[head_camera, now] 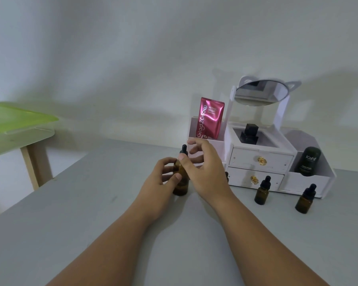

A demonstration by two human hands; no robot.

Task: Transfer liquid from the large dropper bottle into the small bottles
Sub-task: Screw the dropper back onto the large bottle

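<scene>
The large amber dropper bottle [180, 187] with a black dropper cap stands upright on the grey table [91, 203]. My left hand [159, 182] grips its body from the left. My right hand [205, 170] sits at the bottle's neck, thumb against it and fingers spread near the cap. Two small amber dropper bottles [262, 190] [305, 199], both capped, stand to the right in front of the organizer. A third small bottle [227, 176] peeks out behind my right hand.
A white drawer organizer [260, 162] with a tilted mirror [262, 92] stands at the back right, holding a pink sachet [210, 118], a black bottle [250, 133] and a dark Kahf container [308, 161]. A green-topped side table [19, 124] is at the left.
</scene>
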